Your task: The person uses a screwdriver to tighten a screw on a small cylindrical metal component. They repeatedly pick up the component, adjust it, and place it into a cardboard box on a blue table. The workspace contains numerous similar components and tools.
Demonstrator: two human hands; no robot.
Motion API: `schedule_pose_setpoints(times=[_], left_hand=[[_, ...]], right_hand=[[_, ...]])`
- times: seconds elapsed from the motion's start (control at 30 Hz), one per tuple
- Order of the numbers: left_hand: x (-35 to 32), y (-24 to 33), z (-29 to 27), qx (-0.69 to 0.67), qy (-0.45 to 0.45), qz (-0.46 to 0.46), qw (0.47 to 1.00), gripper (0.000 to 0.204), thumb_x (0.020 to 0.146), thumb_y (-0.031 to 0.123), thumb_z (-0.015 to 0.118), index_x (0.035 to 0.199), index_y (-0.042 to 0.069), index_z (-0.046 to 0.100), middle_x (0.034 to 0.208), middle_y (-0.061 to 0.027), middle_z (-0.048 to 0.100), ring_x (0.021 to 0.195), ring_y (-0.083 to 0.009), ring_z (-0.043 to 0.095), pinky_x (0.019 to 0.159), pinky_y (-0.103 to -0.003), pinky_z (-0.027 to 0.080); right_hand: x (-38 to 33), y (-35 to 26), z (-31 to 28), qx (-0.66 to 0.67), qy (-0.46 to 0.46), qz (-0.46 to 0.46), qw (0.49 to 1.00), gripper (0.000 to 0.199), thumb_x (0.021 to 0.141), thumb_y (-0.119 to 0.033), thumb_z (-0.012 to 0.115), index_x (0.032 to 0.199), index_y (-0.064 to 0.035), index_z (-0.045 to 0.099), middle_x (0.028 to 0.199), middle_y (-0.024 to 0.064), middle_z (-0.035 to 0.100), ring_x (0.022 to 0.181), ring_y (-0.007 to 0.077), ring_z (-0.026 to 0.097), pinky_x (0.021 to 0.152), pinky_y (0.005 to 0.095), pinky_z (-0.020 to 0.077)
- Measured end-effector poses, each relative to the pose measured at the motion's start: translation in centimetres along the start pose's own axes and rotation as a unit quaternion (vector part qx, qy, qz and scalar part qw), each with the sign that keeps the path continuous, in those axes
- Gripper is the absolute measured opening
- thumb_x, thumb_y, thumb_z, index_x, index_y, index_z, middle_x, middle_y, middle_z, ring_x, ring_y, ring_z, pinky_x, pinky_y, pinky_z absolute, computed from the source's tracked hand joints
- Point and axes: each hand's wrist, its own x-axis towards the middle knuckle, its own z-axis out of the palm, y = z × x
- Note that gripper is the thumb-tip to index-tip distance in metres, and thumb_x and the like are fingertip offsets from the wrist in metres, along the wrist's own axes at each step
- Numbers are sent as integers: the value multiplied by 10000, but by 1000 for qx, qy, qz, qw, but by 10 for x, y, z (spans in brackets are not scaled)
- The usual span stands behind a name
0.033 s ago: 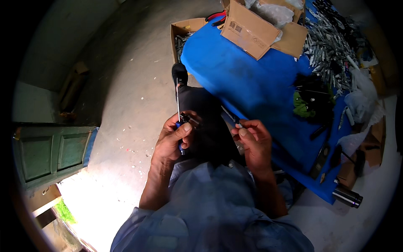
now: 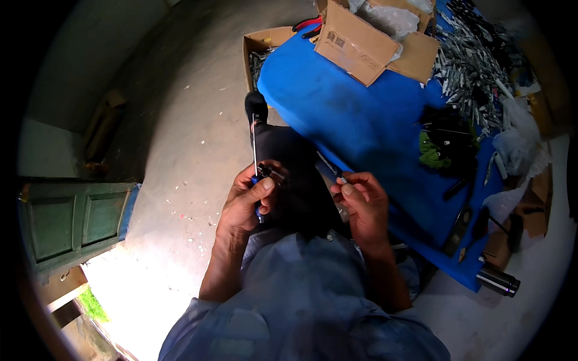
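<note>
My left hand [image 2: 241, 203] is closed around a screwdriver [image 2: 254, 147] with a blue handle, its long metal shaft pointing away from me. Between the thumb and fingers of that same hand sits a small black part [image 2: 272, 173], partly hidden. To the right, my right hand [image 2: 368, 207] pinches a slim, dark, pen-like piece [image 2: 327, 163] with a bright metal edge. A small pale end of it shows at the fingertips; its exact kind cannot be made out. Both hands are above my lap and apart from each other.
A blue-covered table [image 2: 343, 102] stands to the right, bearing cardboard flaps [image 2: 355, 51], a heap of slim metal parts [image 2: 472, 78] and a black-and-green bundle [image 2: 445, 141]. A black cylinder [image 2: 498, 281] lies near its corner. An open carton [image 2: 248, 57] stands beyond my foot.
</note>
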Motion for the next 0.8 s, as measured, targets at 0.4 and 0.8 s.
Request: schedule_pose_setpoints(times=[0.4, 0.8], left_hand=[[7, -21, -3, 16, 4, -52, 998, 404, 909, 167, 802, 1254, 32, 641, 1082, -86, 692, 595, -52, 514, 464, -172, 395], [12, -17, 13, 23, 1, -43, 999, 422, 915, 175, 800, 1279, 40, 633, 1130, -104, 697, 601, -55, 517, 470, -178, 404]], right_hand=[[1, -1, -9, 68, 31, 32, 997, 164, 1042, -170, 620, 1105, -27, 671, 1086, 94, 726, 948, 163, 705, 806, 286, 557], [-4, 9, -12, 69, 28, 28, 997, 174, 1036, -180, 624, 1112, -33, 677, 1094, 90, 727, 1015, 168, 694, 849, 295, 545]])
